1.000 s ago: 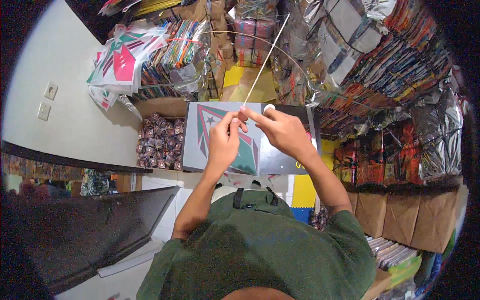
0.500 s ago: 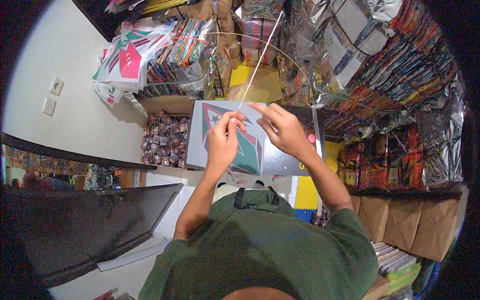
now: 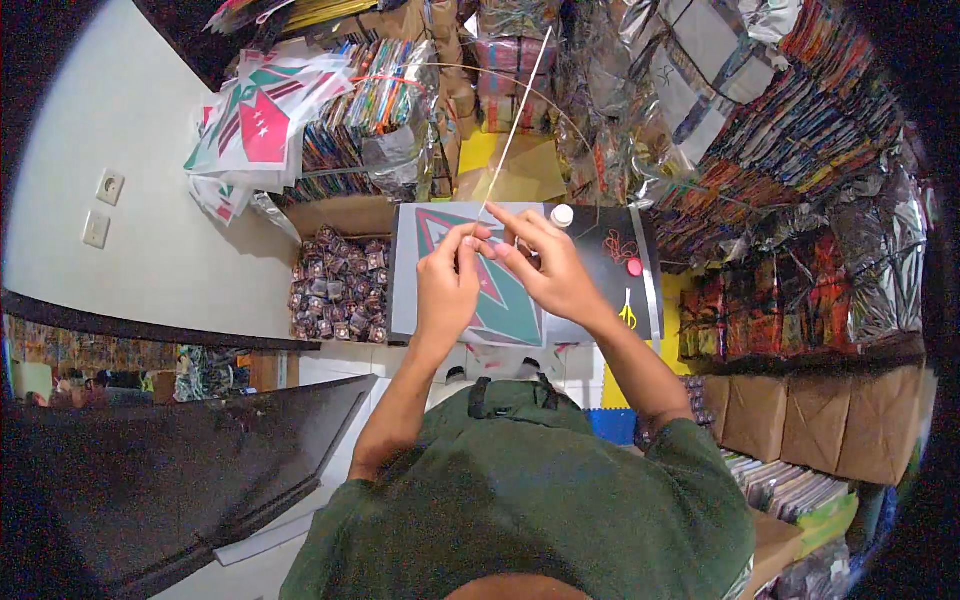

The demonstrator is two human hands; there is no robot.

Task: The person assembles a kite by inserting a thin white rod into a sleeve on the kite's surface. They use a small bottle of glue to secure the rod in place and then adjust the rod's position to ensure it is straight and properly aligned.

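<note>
My left hand (image 3: 447, 277) pinches the lower end of a long, thin, pale stick (image 3: 514, 125), which rises at a slant away from me. Close against those fingers, my right hand (image 3: 548, 268) reaches its forefinger to the stick near that end, with its thumb by the left fingertips. The exact grip is partly hidden. Under both hands lies a grey sheet (image 3: 405, 270) printed with a green and red angular design. It rests on a black low table (image 3: 585, 305). A thin curved strand (image 3: 540, 92) arches beyond the hands.
On the table's right are a white round container (image 3: 562, 215), reddish thread (image 3: 618, 246), a red cap-like disc (image 3: 634, 267) and yellow scissors (image 3: 627, 312). A box of small wrapped pieces (image 3: 335, 290) stands left. Stacked colourful bundles (image 3: 790, 150) rise behind and right; printed sheets (image 3: 262, 125) hang left.
My right hand has come in to the left hand and the stick's lower end. My view has shifted, bringing the white container, thread and whole scissors into sight.
</note>
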